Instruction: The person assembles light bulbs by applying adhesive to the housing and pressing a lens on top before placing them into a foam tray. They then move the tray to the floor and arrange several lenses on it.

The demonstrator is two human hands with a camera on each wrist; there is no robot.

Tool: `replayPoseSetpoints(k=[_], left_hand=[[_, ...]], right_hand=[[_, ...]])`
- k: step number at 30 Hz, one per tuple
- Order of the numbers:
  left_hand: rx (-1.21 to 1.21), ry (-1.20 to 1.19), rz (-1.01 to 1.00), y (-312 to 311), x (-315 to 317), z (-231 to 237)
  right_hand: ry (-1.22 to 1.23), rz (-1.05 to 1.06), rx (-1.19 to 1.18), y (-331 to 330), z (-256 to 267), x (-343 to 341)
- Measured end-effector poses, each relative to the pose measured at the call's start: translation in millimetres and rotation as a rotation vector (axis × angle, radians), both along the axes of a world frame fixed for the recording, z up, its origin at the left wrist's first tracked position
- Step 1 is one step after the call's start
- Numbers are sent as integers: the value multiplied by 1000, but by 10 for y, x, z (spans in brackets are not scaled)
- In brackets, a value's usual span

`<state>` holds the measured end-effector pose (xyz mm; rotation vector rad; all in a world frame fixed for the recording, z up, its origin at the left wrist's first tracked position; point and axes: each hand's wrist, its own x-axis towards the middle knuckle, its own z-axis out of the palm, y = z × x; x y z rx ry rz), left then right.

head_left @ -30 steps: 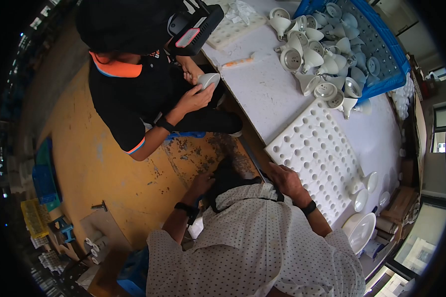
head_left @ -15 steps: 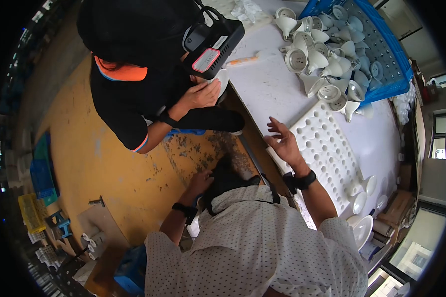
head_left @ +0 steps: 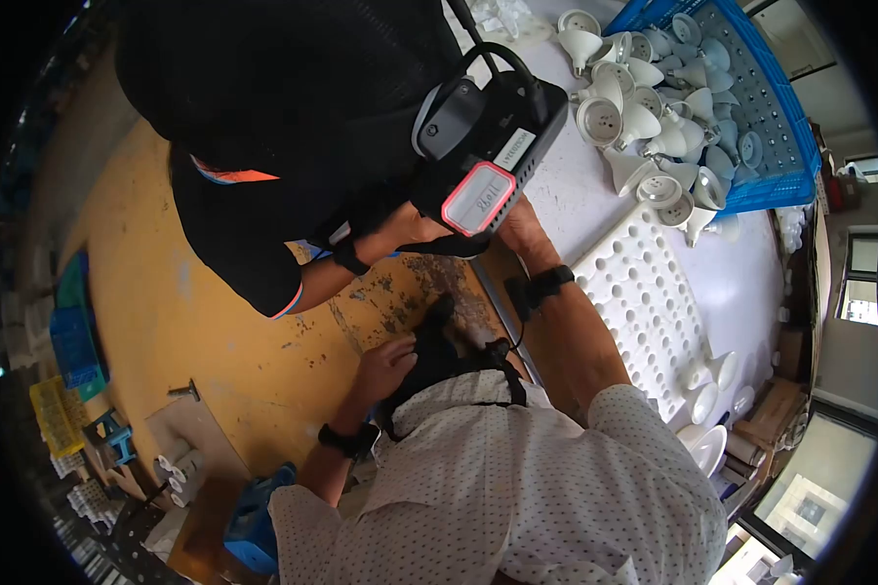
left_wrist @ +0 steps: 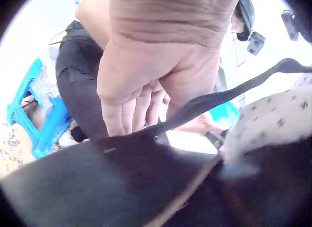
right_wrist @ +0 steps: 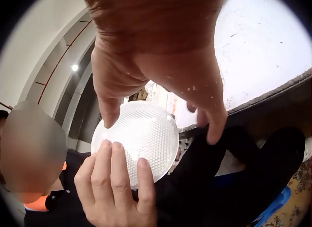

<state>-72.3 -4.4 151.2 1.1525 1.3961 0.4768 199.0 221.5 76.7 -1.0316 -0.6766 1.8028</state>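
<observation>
My right hand (right_wrist: 158,73) reaches over a white reflector bulb (right_wrist: 148,127) with a round, dimpled lens. In the right wrist view its digits are spread, one overlapping the lens edge and others off to the far side. Another person's hand (right_wrist: 114,188) lies against the lens from below, fingertips on its face. In the head view my right hand (head_left: 523,234) is partly covered by that person's headgear (head_left: 498,146), which hides the bulb. My left hand (head_left: 385,369) rests over my dark-clothed lap with loose, fairly straight fingers, holding nothing.
On the white table to the right lies a foam tray (head_left: 639,292) full of round holes. Behind it, many reflector bulbs (head_left: 654,127) pile up beside and inside a blue crate (head_left: 795,185). The other person, in black, sits close ahead on my left.
My right hand has left the foam tray's edge and moved forward to the other person's hands and bulb. That person has leaned closer. My left hand stays low, its fingers slightly shifted.
</observation>
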Motion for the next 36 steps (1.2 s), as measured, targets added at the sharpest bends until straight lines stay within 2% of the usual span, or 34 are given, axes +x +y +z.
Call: replayPoseSetpoints(k=[1, 3, 4, 5, 9, 11, 13, 15, 17, 19, 21, 23, 24, 25, 27, 29, 31, 33, 36], left_hand=[[-19, -90, 46, 126, 65, 223], [270, 11, -29, 454, 161, 577], [475, 11, 10, 609, 220, 582], [688, 10, 51, 811, 268, 573], [719, 91, 21, 1650, 383, 349], [869, 325, -108, 2006, 394, -56], [797, 283, -148, 2068, 407, -74], [663, 223, -191, 2159, 435, -28], [538, 167, -228, 2283, 503, 50], [413, 118, -253, 2394, 587, 124], [281, 80, -266, 2459, 650, 151], [312, 161, -323, 2433, 733, 117], [179, 240, -437, 2432, 751, 193], [171, 243, -454, 2374, 785, 236], [261, 185, -475, 2268, 864, 344], [301, 198, -510, 2122, 937, 478], [447, -13, -456, 1968, 994, 527], [472, -24, -460, 1827, 1112, 595], [763, 22, -502, 1645, 1366, 770]], right_hand=[[-2, -3, -4, -5, 39, -10], [27, 55, -110, -96, 310, -60], [-26, 48, -110, -144, 464, -98], [-26, 43, -108, -151, 461, -103], [-25, -43, -109, -149, 439, -163], [42, -19, -146, -156, 364, -194], [89, 24, -96, -115, 110, -207], [-35, -31, -143, -139, 238, -269], [-29, -98, -236, -162, 416, -293], [67, -108, -139, -165, 385, -290], [44, -105, -83, -243, 413, -250], [62, -118, -111, -320, 446, -182], [79, -128, -134, -370, 404, -154], [85, -142, -143, -445, 391, -127], [-46, -162, -122, -550, 408, -61], [-32, -212, -65, -665, 446, -15], [-24, -260, -9, -824, 508, 37], [21, -326, 128, -961, 614, 145], [98, -372, 176, -1206, 851, 372]])
